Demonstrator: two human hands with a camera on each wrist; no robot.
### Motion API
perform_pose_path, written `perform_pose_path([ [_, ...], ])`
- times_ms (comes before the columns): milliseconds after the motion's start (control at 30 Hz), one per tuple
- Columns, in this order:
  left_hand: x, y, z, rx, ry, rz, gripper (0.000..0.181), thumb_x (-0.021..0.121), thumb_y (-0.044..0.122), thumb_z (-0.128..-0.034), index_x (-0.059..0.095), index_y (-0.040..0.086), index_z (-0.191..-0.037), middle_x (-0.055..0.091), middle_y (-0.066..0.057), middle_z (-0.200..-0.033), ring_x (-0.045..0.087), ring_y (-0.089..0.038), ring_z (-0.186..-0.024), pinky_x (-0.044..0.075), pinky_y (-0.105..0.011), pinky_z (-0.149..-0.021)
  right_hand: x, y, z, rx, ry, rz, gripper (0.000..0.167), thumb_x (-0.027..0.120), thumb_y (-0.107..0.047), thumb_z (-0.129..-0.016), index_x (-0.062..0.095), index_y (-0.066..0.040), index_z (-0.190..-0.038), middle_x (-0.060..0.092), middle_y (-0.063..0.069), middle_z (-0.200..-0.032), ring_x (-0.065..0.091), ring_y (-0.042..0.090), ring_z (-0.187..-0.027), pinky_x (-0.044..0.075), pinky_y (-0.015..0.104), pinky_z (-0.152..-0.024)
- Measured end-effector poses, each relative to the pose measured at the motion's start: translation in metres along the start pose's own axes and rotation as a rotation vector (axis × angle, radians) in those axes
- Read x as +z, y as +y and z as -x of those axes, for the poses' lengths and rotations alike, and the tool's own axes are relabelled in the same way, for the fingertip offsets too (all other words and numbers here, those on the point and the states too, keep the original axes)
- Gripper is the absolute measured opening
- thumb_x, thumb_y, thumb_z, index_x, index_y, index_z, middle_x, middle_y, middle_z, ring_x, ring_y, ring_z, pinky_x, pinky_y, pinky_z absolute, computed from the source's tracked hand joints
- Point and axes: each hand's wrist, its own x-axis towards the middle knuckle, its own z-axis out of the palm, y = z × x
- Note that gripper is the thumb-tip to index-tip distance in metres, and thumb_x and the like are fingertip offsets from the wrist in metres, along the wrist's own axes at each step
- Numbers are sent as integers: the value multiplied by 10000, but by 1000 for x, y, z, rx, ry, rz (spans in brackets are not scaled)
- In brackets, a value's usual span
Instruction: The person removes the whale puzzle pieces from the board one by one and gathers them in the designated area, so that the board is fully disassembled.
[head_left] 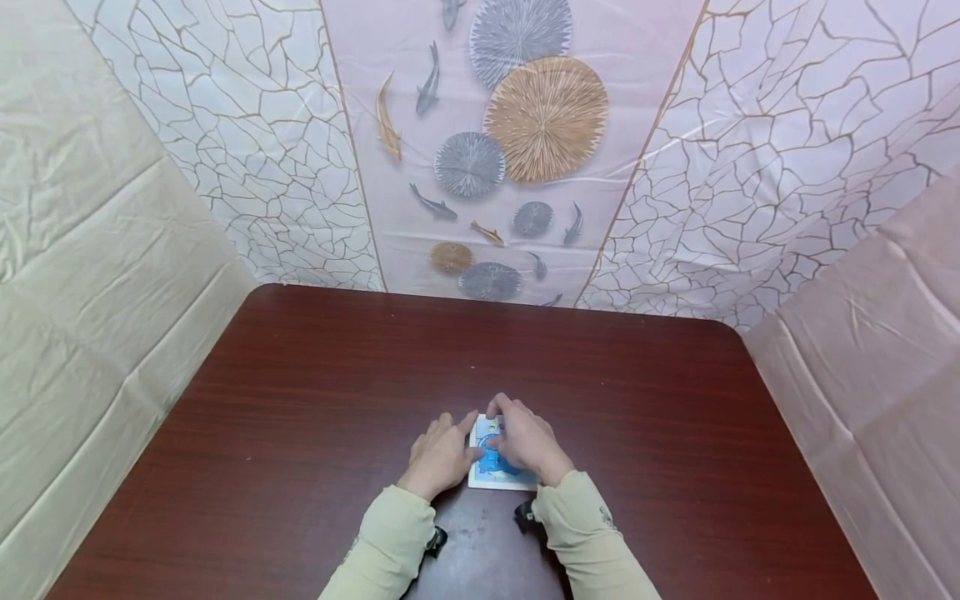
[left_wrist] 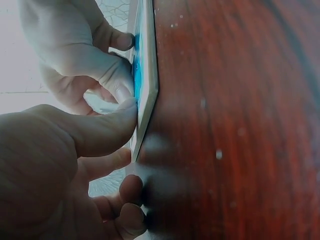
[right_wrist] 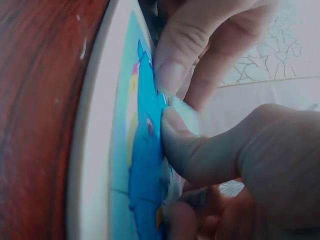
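Note:
A flat jigsaw puzzle board lies on the table, with a blue cartoon animal picture inside a pale frame. At its left edge is my left hand, its thumb resting on the picture and its index finger reaching along the edge. The other left fingertips touch the tabletop. From the right, my right hand bends over the board, its thumb pressing the picture beside the left thumb. Whether a loose piece sits under the right fingers is hidden.
The dark reddish-brown table stretches around the board. A patterned cloth hangs behind its far edge. Pale cloth walls stand at the left and right sides.

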Motion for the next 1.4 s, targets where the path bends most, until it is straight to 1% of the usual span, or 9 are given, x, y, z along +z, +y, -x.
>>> perform_pose_path([
  [167,-1,-1,-1,-2,0,-6,624,692,358,-897,483,169,-1453,483,-95,-924,433,-232,-740,356,-342,-563,0,-1,0,-1,17,-56,324,779,-178,-836,508,-200,-1013,485,-11,-847,467,168,-712,387,348,-645],
  [400,-1,-2,-3,-17,-5,-12,627,692,374,-893,485,181,-1453,494,-97,-949,444,-235,-758,368,-354,-592,2,2,4,-24,71,-83,314,779,-194,-836,523,-216,-1017,490,-14,-919,473,157,-686,395,353,-668],
  [533,-1,-2,-3,-11,2,-18,622,693,375,-892,492,180,-1448,504,-108,-963,463,-248,-778,383,-368,-606,3,3,8,-34,101,-107,313,783,-207,-834,529,-219,-1016,506,-32,-929,484,138,-699,397,355,-690],
  [633,-1,-2,-2,-6,4,-19,620,691,374,-894,492,178,-1447,509,-117,-973,469,-253,-786,387,-371,-609,5,5,9,-32,116,-150,310,793,-205,-825,540,-226,-1003,530,-48,-904,496,121,-726,402,353,-697],
  [733,1,-1,-1,-4,6,-7,619,694,367,-894,493,174,-1447,510,-126,-983,464,-256,-789,384,-370,-605,6,9,10,-29,123,-233,270,784,-209,-835,561,-226,-986,555,-56,-863,507,113,-722,405,343,-688],
  [933,3,-1,0,-25,3,-7,626,695,376,-892,489,181,-1450,509,-132,-1001,453,-251,-795,384,-363,-609,2,19,14,-95,90,-473,132,719,-128,-887,610,-146,-958,571,4,-820,535,167,-723,467,323,-675],
  [1033,4,-1,0,-26,5,-16,628,691,385,-894,485,188,-1453,513,-133,-1012,459,-250,-806,391,-363,-615,-6,22,20,-96,93,-532,127,722,-101,-880,621,-133,-949,576,17,-808,547,188,-694,485,314,-638],
  [1200,5,-1,0,-17,7,-15,627,680,382,-903,470,194,-1463,512,-134,-1024,440,-237,-791,373,-348,-607,-23,33,31,-53,169,-536,146,741,-86,-861,634,-131,-951,578,17,-802,544,181,-678,467,291,-608],
  [1400,4,-2,1,-11,6,0,629,672,372,-910,453,198,-1474,508,-126,-1025,398,-216,-752,342,-330,-590,-41,65,47,32,254,-481,135,730,-78,-868,644,-126,-960,589,38,-802,541,194,-687,451,279,-583],
])
